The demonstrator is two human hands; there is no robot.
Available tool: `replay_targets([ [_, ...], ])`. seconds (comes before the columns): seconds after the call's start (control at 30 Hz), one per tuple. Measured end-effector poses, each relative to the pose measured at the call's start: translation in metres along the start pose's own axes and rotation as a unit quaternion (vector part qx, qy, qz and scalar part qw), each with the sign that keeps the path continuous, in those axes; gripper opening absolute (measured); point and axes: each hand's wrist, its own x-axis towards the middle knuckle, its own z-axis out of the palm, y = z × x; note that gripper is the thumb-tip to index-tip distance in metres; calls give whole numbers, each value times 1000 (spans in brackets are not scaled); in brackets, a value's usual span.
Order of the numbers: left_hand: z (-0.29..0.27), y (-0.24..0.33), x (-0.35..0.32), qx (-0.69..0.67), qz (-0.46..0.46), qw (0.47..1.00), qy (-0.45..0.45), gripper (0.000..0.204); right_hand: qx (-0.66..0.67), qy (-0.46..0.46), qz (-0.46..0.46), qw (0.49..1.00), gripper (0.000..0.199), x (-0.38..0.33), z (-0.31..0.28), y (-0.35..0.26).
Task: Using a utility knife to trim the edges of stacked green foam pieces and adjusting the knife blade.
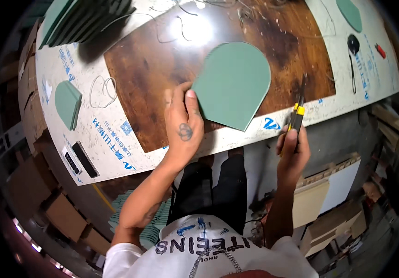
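Note:
A green teardrop-shaped panel [234, 83], rounded at the far side and pointed toward me, is held over the brown board on the table. My left hand [184, 118] grips its left edge, with the thumb on top and the fingers around the side. In my right hand [295, 144] is a yellow and black utility knife [296, 118], its dark tip pointing away from me. The knife is to the right of the panel and apart from it, near the table's front edge.
A brown stained board [139, 92] covers the middle of the white table [102, 162]. Stacked green panels [86, 21] stand far left, smaller green pieces [68, 104] lie left, beside wire loops [103, 91]. A black round tool [353, 45] and red item [380, 51] lie right.

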Motion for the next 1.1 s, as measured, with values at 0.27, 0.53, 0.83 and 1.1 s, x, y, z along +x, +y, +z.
replay_targets([
  [0.27, 38, -16, 73, 368, 376, 850, -38, 47, -176, 40, -138, 974, 41, -24, 8, 28],
  [0.53, 58, -12, 106, 397, 329, 851, 98, 46, -226, 16, -216, 950, 50, -17, 9, 43],
  [0.83, 62, -1, 100, 416, 281, 860, 88, 41, -388, -13, -273, 880, 58, -4, -2, 58],
  [1.1, 63, -5, 102, 412, 286, 862, 78, 40, -400, 10, -250, 882, 60, -3, -7, 57],
])
